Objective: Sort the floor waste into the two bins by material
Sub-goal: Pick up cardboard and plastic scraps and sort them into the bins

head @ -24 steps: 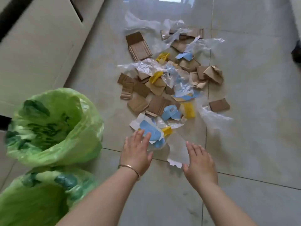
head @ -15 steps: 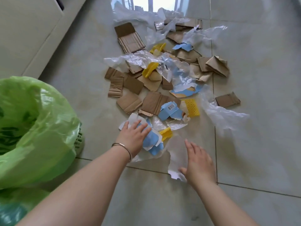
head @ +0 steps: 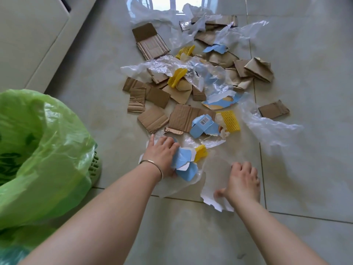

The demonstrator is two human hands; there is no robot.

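Observation:
A heap of waste lies on the tiled floor: brown cardboard pieces point(head: 188, 118), clear plastic film point(head: 267, 127), yellow foam netting point(head: 230, 121) and torn blue-and-white carton scraps point(head: 202, 125). My left hand point(head: 162, 153) curls its fingers round a blue-and-white carton scrap point(head: 184, 159) at the heap's near edge. To the right, my right hand point(head: 242, 181) grips a sheet of clear film point(head: 214, 167) with a white torn paper edge point(head: 208, 197). A bin lined with a green bag point(head: 47, 150) stands at the left.
A second green-lined bin point(head: 11, 253) shows only at the bottom left corner. A beige cabinet point(head: 28, 35) runs along the upper left. Bare floor tiles point(head: 305, 73) stretch to the right of the heap.
Both hands have closed: the left hand's fingers curled over the blue carton scrap, and the right hand's flat fingers bunched up the film and white paper. The view moved closer to the heap.

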